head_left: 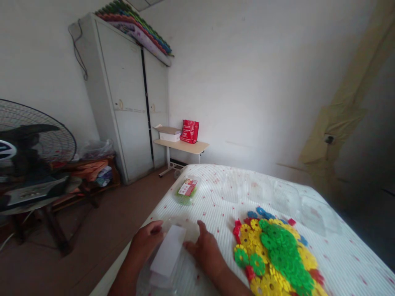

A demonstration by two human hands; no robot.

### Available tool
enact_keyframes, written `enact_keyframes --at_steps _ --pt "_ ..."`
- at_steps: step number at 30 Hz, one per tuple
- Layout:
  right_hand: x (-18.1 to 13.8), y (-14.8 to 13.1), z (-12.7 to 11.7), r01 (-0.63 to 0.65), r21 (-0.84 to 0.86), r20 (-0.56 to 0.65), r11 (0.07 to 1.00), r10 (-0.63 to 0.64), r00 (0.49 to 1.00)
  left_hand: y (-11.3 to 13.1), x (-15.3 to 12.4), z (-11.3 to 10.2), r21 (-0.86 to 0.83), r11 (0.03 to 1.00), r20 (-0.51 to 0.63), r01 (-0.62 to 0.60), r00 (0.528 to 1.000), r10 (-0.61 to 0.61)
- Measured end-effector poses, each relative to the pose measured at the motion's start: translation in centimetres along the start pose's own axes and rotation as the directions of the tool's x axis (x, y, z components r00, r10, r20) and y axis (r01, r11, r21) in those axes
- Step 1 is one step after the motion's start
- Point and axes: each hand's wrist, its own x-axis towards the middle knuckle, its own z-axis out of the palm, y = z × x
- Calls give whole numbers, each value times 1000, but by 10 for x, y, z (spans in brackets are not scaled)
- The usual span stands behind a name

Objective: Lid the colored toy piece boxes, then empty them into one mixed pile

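Both hands sit at the near edge of the bed, on a clear plastic box with a white card lying on top. Left hand grips the box's left side, fingers curled over its edge. Right hand rests against the right side, fingers spread and touching it; cannot tell whether it actually clamps.

Progress, as judged: early. The pile of discs, green, yellow, red and blue, lies loose on the sheet just right of the right hand, apparently untouched. One filled box with a red label stands further up the bed. Several empty clear boxes wait beyond the pile.

Surface: white ribbed sheet with small red spots, flat.

Room: white wardrobe with folded mats on top, small table bearing a red bag, fan at left, brown floor.
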Motion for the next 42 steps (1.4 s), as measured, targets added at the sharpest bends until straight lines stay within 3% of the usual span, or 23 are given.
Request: enact_keyframes --at_steps 3,7,11,15,20,23,25,27,30,33,35,37,39,42 --pt "18 -12 -23 163 -457 -172 875 -267 948 -2 1 0 -5 1000 -13 3 1000 -3" --pt "63 -29 -34 295 -661 -122 690 -487 865 -5 3 -2 12 1000 -20 -11 1000 12" --pt "101 -33 -21 341 -672 -71 657 -516 853 -3 3 -6 20 1000 -23 7 1000 -7" --pt "109 -26 -13 378 -663 -59 646 -548 834 5 -1 -8 -9 1000 -42 30 999 -30" --pt "92 -17 -33 379 -627 -130 681 -571 811 14 -7 -12 -30 998 -72 49 996 -51" --pt "72 -10 -56 336 -592 -235 732 -555 798 28 -15 -20 -39 998 -219 55 974 -62" --pt "51 -3 -72 334 -545 -308 769 -554 773 45 -24 -23 -93 995 -304 38 950 -65" --pt "26 7 -87 389 -448 -391 805 -567 725 63 -35 -17 -217 976 -296 -3 953 -63" --pt "-16 24 -105 470 -331 -474 819 -574 668 87 -53 12 -496 868 -129 -38 991 -30" --pt "-51 41 -118 466 -313 -502 828 -560 659 102 -71 58 -708 692 167 141 986 -30" --pt "-68 53 -123 459 -304 -506 835 -550 665 109 -80 88 -748 547 407 374 911 -67" --pt "-80 64 -125 460 -300 -496 836 -549 673 116 -87 113 -728 416 599 546 801 -3" --pt "-89 75 -126 466 -301 -474 832 -554 684 122 -91 132 -713 308 683 629 723 103" --pt "-100 87 -131 437 -307 -433 845 -533 727 129 -96 152 -724 209 689 658 706 162"
